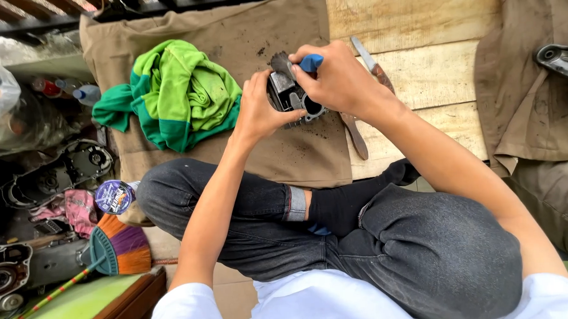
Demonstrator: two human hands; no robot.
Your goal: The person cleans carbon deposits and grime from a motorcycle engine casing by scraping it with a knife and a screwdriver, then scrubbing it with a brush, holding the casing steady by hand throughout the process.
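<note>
1. Wooden planks draped with a brown cloth were seen as the work surface, a green shirt bunched at the left
2. A grey metal engine part was held above the cloth, ahead of the crossed legs
3. It was clamped from the left by the left hand, its round bore turned up and to the right
4. A blue-handled brush was gripped in the right hand, bristles pointing left, its long axis lying across the part's top
5. Both hands were kept together, the right one higher

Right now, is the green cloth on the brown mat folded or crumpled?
Crumpled. The green cloth lies bunched in loose, uneven folds on the brown mat, left of both hands.
</note>
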